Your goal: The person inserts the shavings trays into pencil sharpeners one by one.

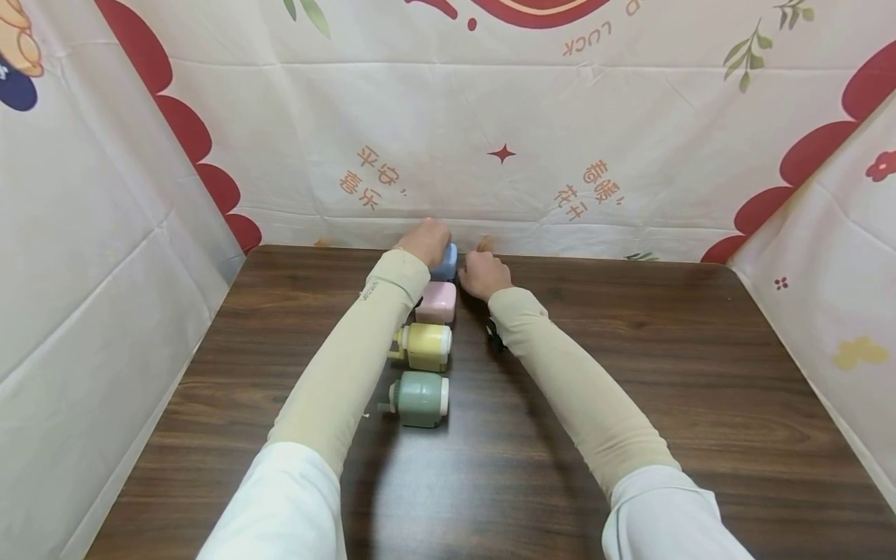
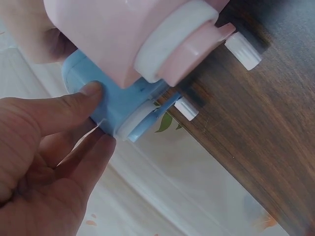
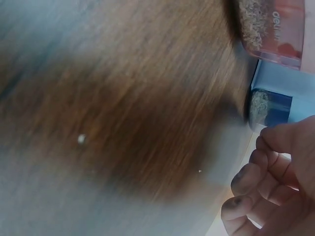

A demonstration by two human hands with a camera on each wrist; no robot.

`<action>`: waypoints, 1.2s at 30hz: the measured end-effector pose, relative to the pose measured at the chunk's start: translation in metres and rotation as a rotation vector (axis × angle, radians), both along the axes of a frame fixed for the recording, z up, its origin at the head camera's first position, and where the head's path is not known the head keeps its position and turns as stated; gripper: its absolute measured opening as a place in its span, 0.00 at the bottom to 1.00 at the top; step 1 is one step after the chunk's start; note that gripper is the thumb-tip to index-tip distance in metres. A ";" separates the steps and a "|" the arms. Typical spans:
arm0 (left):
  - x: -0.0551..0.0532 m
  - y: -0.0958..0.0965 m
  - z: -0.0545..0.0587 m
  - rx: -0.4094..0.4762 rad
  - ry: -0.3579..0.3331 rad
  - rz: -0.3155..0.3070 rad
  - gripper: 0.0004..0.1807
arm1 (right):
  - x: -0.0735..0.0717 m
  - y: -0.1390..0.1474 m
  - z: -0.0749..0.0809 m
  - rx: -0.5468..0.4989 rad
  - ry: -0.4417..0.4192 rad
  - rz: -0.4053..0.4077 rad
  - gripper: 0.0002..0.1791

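Note:
At the table's far edge a blue pencil sharpener (image 1: 445,264) with a hand crank stands last in a row. My left hand (image 1: 425,239) holds it, the thumb on its body and the fingers against its far side in the left wrist view. A pink pencil sharpener (image 2: 108,39) stands close beside it. My right hand (image 1: 484,274) is at the other end of the blue one, fingers loosely bent. In the right wrist view its fingertips lie right by the clear shavings drawer (image 3: 269,107), and nothing shows in its grasp.
Nearer on the dark wooden table (image 1: 630,350) stand a yellow pencil sharpener (image 1: 427,346) and a green pencil sharpener (image 1: 420,398), in line with the pink one. A printed white cloth (image 1: 448,124) hangs behind the far edge and at both sides. Small white specks lie on the wood.

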State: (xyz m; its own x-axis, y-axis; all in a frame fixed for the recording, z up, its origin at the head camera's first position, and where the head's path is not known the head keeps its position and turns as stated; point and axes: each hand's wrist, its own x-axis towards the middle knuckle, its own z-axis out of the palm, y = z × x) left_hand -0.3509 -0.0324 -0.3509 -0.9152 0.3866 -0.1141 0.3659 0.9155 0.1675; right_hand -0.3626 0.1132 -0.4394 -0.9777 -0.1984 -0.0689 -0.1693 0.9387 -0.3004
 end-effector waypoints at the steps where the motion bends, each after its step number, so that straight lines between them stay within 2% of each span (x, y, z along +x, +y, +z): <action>1: 0.000 0.000 0.000 0.001 0.000 -0.003 0.16 | 0.001 0.000 0.000 -0.001 -0.001 -0.004 0.19; 5: -0.001 -0.002 -0.001 0.004 0.014 -0.023 0.14 | -0.001 0.001 -0.001 -0.002 -0.023 0.004 0.18; 8: -0.002 -0.005 -0.002 0.014 0.026 -0.032 0.13 | -0.020 0.007 -0.020 0.008 -0.013 0.015 0.19; 13: -0.002 -0.008 -0.005 0.065 0.006 -0.028 0.13 | -0.065 0.022 -0.067 -0.003 -0.020 0.038 0.20; 15: -0.002 -0.010 -0.005 0.101 -0.015 -0.016 0.17 | -0.075 0.028 -0.076 -0.037 -0.025 0.054 0.21; 17: -0.002 -0.012 -0.006 0.133 -0.037 0.000 0.20 | -0.077 0.032 -0.075 -0.059 0.001 0.071 0.22; 18: -0.002 -0.012 -0.005 0.144 -0.043 0.007 0.21 | -0.075 0.032 -0.070 -0.067 0.012 0.079 0.23; 19: -0.003 -0.013 -0.006 0.148 -0.048 0.011 0.21 | -0.066 0.030 -0.058 -0.072 0.006 0.077 0.24; 25: -0.006 -0.012 -0.003 0.082 -0.042 -0.014 0.14 | -0.004 0.018 0.027 -0.114 0.010 0.066 0.20; 28: -0.004 -0.011 0.001 0.040 -0.064 -0.034 0.11 | 0.007 0.021 0.044 -0.140 0.053 0.089 0.18; 32: -0.001 -0.011 0.015 0.052 -0.083 -0.054 0.19 | 0.013 0.028 0.067 -0.169 0.105 0.117 0.14; 36: 0.005 -0.011 0.035 0.136 0.004 -0.113 0.21 | 0.025 0.034 0.093 -0.200 0.115 0.138 0.14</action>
State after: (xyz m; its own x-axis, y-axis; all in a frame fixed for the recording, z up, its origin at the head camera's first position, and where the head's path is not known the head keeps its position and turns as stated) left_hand -0.3464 -0.0435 -0.3155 -0.8653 0.4988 -0.0502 0.4660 0.8373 0.2858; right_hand -0.3380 0.1475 -0.3465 -0.9397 -0.3286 0.0950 -0.3350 0.8282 -0.4492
